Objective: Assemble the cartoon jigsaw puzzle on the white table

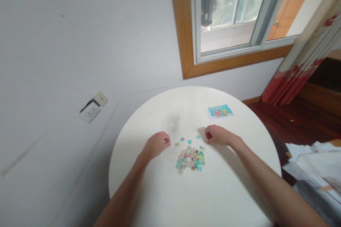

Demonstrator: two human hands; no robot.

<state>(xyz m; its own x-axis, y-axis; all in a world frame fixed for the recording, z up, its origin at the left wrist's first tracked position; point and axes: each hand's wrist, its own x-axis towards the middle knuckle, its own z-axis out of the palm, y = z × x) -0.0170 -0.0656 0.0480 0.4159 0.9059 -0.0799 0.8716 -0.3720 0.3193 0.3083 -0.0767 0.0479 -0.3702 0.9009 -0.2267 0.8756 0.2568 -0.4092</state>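
Observation:
A heap of small jigsaw pieces (190, 159), teal, pink, yellow and beige, lies on the round white table (226, 191). A few loose pieces (186, 141) are spread out just beyond the heap. My left hand (157, 144) rests on the table to the left of them with its fingers curled in, pinching something small that I cannot make out. My right hand (217, 135) rests to the right of the loose pieces, its fingers curled too, and what it holds is hidden.
A small colourful picture card (220, 111) lies on the table's far right side. A white wall with a hanging socket (92, 110) is behind the table, a wood-framed window (234, 25) above. A curtain, dark wooden floor and papers (314, 166) are at right.

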